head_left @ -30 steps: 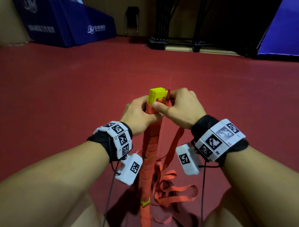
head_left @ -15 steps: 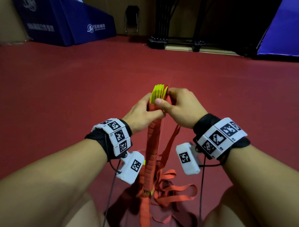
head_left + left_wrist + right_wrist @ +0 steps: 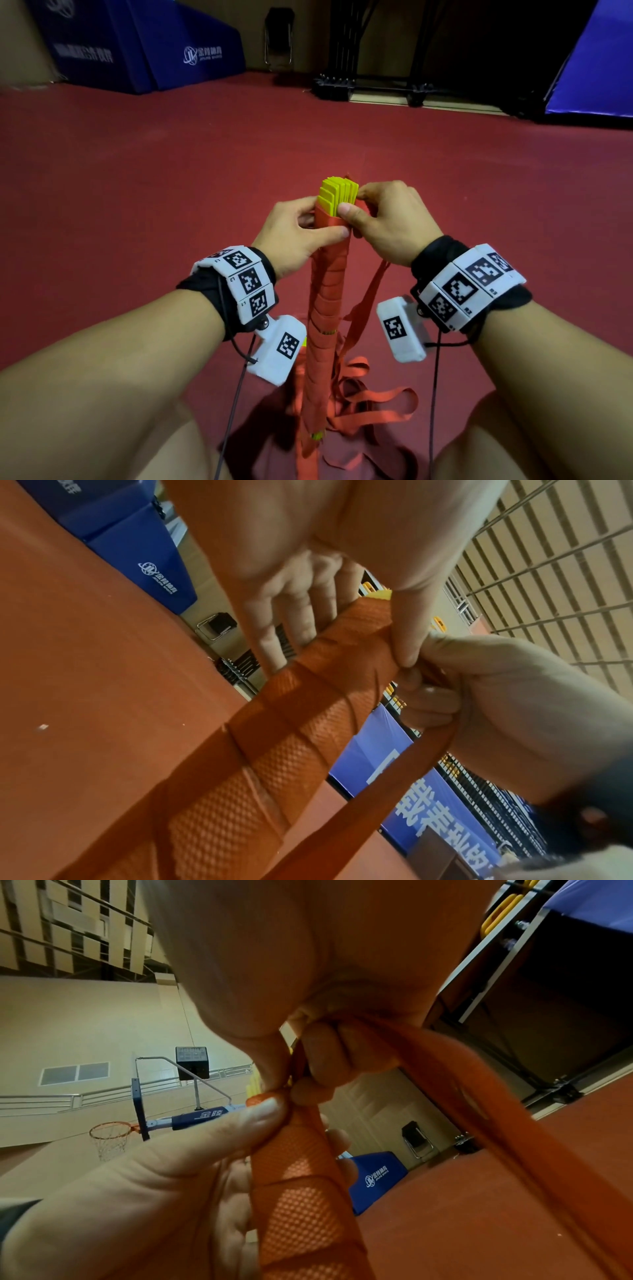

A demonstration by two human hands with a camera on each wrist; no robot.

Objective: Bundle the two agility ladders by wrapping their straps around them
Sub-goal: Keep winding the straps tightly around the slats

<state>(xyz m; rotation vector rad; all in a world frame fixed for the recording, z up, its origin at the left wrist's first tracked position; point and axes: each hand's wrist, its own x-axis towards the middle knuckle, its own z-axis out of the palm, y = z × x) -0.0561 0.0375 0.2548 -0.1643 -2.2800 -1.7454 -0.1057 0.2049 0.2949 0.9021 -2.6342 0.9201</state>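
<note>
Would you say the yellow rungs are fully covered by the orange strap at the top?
No, the yellow rungs stick out bare above the orange strap wrapping.

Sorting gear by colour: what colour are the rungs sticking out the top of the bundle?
Yellow rungs, clearest in the head view.
</note>
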